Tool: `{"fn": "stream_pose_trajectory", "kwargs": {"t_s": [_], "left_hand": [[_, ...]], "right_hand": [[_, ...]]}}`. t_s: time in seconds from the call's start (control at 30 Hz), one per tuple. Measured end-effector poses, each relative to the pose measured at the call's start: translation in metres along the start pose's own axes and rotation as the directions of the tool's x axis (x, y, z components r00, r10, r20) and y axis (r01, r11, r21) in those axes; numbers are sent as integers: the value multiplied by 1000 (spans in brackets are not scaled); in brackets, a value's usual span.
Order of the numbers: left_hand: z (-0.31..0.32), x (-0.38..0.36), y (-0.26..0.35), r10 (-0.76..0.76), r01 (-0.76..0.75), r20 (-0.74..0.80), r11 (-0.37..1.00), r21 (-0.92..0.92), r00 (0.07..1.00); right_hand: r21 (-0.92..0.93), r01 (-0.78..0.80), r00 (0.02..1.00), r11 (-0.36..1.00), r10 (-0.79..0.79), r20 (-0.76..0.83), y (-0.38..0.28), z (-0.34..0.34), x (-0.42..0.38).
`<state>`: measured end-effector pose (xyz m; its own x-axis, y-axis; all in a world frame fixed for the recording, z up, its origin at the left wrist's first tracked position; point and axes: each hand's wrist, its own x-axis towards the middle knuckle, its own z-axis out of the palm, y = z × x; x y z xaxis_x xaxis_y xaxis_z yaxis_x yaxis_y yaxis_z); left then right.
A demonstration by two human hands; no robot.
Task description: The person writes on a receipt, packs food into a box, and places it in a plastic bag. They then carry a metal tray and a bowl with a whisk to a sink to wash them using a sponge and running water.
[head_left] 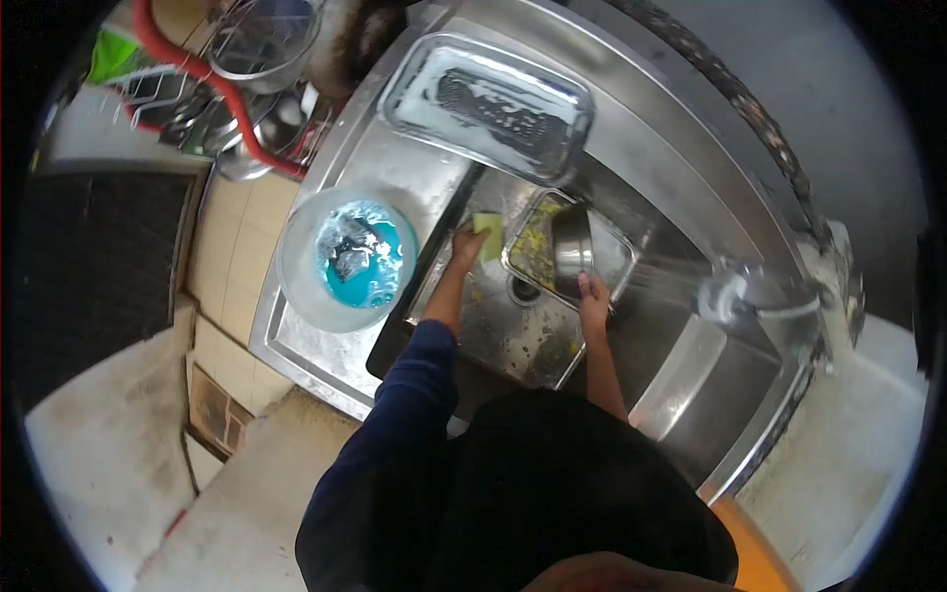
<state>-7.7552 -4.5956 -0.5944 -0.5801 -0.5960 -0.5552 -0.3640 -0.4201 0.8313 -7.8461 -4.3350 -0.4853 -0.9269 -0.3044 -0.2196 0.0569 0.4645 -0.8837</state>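
My left hand (468, 245) grips a yellow-green sponge (488, 235) over the left side of the sink. In my right hand (594, 292) is the edge of a metal pan (572, 242), tilted on its side. Beneath and behind that pan lies a rectangular tray (534, 243) with yellow bits in it. The sink's drain (524, 288) shows between my hands, with more yellow bits on the sink floor (513, 340).
A round tub (296, 259) of blue soapy water stands on the left counter. A wet rectangular tray (483, 150) rests behind the sink. At the right is a blurred faucet (730, 294). A red hose (240, 111) and metal bowls are at the upper left.
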Motion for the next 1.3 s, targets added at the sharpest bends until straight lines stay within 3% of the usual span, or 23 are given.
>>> {"fn": "stream_pose_trajectory", "kwargs": {"t_s": [0.03, 0.1, 0.17, 0.23, 0.27, 0.3, 0.37, 0.43, 0.5, 0.53, 0.57, 0.6, 0.63, 0.67, 0.7, 0.73, 0.87, 0.93, 1.0, 1.07, 1.17, 1.23, 1.3], "left_hand": [[-1, -17, 19, 7, -3, -97, 999, 46, 995], [-10, -20, -9, 133, -121, -123, 988, 101, 983], [-20, -49, -12, 31, -53, -196, 993, -108, 980], [-23, -96, 19, -39, 5, -151, 976, -219, 988], [-24, -122, 36, -125, 86, -100, 939, -332, 987], [-26, -143, 47, -112, 78, -88, 943, -324, 990], [-31, -182, 62, -1, -32, -137, 970, -239, 991], [-41, -213, 72, 10, -33, -115, 979, -202, 993], [-53, -233, 91, 27, -42, -93, 986, -163, 995], [-61, -245, 103, -27, 29, 12, 965, -259, 1000], [-65, -254, 115, -73, 112, 124, 933, -343, 990], [-66, -261, 126, -112, 147, 126, 937, -316, 986], [-66, -267, 140, -107, 147, 146, 943, -298, 983], [-66, -270, 155, -173, 231, 202, 921, -314, 964], [-66, -271, 165, -239, 316, 254, 891, -326, 937], [-64, -259, 163, -180, 286, 300, 887, -362, 937], [-28, -206, 182, -244, 337, 372, 918, -209, 896], [0, -198, 196, -264, 199, 448, 962, 187, 854], [30, -185, 198, -244, 142, 537, 964, 224, 808], [56, -182, 201, -186, 55, 652, 975, 216, 735], [69, -195, 217, -249, 64, 664, 955, 290, 705], [73, -195, 211, -212, 69, 655, 969, 236, 726], [70, -195, 201, -136, 77, 615, 990, 122, 776]], "right_hand": [[239, -75, 997, 968, 66, 43, -9, -6, -1], [354, -107, 992, 929, 78, 95, 10, -25, 0], [464, -135, 985, 875, 66, 162, 2, -32, -5], [819, -305, 951, 486, 190, 242, -31, -43, -18], [875, -312, 949, 371, 86, 302, -2, -46, -11], [883, -295, 955, 366, 78, 286, -11, -48, -15], [890, -437, 896, 127, 145, 420, -35, -52, -28], [909, -408, 897, 90, 227, 380, -36, -51, -36], [645, -235, 967, 727, 245, 76, -58, -44, -47], [78, -94, 994, 993, 98, -44, -68, -43, -50], [94, -93, 993, 991, 100, -69, -78, -42, -53], [-356, 197, 980, 914, -198, 33, -88, -40, -60], [-690, 448, 884, 569, -394, 249, -99, -42, -67], [-696, 432, 890, 574, -396, 225, -109, -48, -73], [-743, 487, 856, 460, -421, 300, -124, -56, -81], [-772, 538, 818, 339, -433, 380, -130, -60, -86], [-805, 531, 767, 265, -554, 324, -122, -93, -96], [-808, 533, 734, 250, -612, 295, -129, -110, -103], [-811, 538, 696, 230, -664, 273, -136, -122, -110], [-762, 587, 679, 275, -680, 278, -142, -131, -119], [-729, 606, 665, 318, -706, 244, -139, -138, -126], [-685, 593, 716, 424, -667, 207, -133, -136, -125], [-495, 461, 827, 737, -559, -62, -133, -123, -127]]}}
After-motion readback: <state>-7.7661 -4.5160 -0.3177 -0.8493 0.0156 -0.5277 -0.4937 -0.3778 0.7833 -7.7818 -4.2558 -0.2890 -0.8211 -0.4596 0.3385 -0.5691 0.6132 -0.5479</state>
